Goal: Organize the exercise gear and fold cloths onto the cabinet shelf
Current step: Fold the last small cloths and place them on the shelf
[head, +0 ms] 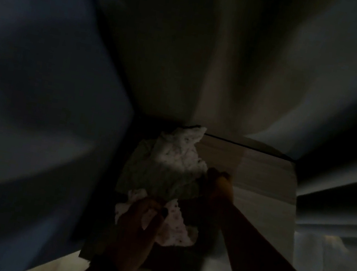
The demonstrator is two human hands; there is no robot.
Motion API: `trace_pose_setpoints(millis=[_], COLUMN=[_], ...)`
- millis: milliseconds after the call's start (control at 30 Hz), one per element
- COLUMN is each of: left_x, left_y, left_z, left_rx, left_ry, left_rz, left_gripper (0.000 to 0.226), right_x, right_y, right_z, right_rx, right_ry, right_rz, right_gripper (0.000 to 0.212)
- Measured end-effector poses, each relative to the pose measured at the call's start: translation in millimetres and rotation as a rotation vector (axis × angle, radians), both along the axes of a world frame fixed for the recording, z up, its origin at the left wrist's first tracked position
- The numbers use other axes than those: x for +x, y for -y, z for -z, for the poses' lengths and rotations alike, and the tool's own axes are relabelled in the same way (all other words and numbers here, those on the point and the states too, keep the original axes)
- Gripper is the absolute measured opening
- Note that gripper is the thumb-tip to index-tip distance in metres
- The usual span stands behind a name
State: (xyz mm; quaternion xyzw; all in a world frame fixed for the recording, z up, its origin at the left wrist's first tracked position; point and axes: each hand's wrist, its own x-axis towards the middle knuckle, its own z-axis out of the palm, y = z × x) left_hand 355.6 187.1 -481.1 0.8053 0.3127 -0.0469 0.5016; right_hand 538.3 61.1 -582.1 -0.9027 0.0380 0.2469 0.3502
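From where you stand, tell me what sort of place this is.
Probably the dim inside of a cabinet or wardrobe: a pale wood-grain shelf meets dark panels, and both hands, left hand and right hand, handle a crumpled white cloth on it.

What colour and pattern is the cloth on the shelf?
White with small dark speckles, seen in the dim head view: the cloth.

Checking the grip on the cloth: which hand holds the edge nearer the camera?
The left hand. It grips the near, lower edge of the speckled white cloth, while the right hand holds its right side, deeper on the wooden shelf.
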Motion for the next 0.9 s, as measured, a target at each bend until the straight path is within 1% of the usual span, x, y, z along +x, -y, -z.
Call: trace_pose_setpoints(millis=[33,67,100,167,200,267,333,367,433,533,600,633,700,767,833,867,900], left_x=[-4,-8,-10,-10,-9,-9,-11,-14,-20,-28,-35,-38,-41,-42,-43,-46,-49], left_y=[-6,-12,-17,-21,-23,-25,-26,-25,-21,-13,-3,4,20,36,49,54,58], left_z=[-4,-9,-16,-32,-43,-68,-95,-110,-135,-168,-186,-196,-214,-229,-239,-243,-245], left_rx=[-0.004,-0.009,-0.031,-0.142,-0.184,-0.13,-0.055,-0.041,-0.022,0.002,-0.013,-0.021,-0.021,-0.015,0.093,0.146,0.156], left_ry=[0.003,-0.005,-0.016,-0.011,-0.003,0.04,0.115,0.135,0.179,0.234,0.29,0.297,0.283,0.288,0.235,0.188,0.19], left_rz=[-0.018,-0.043,-0.063,-0.123,-0.158,-0.192,-0.193,-0.189,-0.175,-0.198,-0.239,-0.257,-0.268,-0.276,-0.222,-0.197,-0.223], left_gripper=[0.011,0.013,0.014,0.016,0.014,0.019,0.03,0.032,0.029,0.019,0.017,0.018,0.024,0.031,0.034,0.042,0.048], right_x=[-4,-10,-15,-22,-24,-25,-25,-25,-27,-32,-39,-43,-51,-62,-74,-81,-89], right_y=[-1,-1,0,1,1,1,-1,-3,-5,-7,-7,-7,-6,-4,-4,-4,-5], right_z=[-4,-14,-20,-40,-53,-83,-121,-139,-177,-242,-282,-302,-336,-365,-388,-397,-407], right_rx=[0.065,0.064,0.096,0.197,0.216,0.225,0.231,0.253,0.307,0.431,0.541,0.58,0.619,0.619,0.627,0.635,0.64], right_ry=[0.006,0.068,0.088,0.092,0.083,0.054,0.068,0.092,0.162,0.216,0.211,0.212,0.196,0.148,0.09,0.079,0.076], right_rz=[0.012,-0.04,-0.041,-0.022,-0.049,-0.135,-0.183,-0.2,-0.203,-0.151,-0.182,-0.223,-0.316,-0.419,-0.497,-0.539,-0.587], right_gripper=[0.032,0.029,0.027,0.026,0.028,0.033,0.03,0.026,0.008,0.025,0.032,0.031,0.022,0.018,0.022,0.026,0.026])
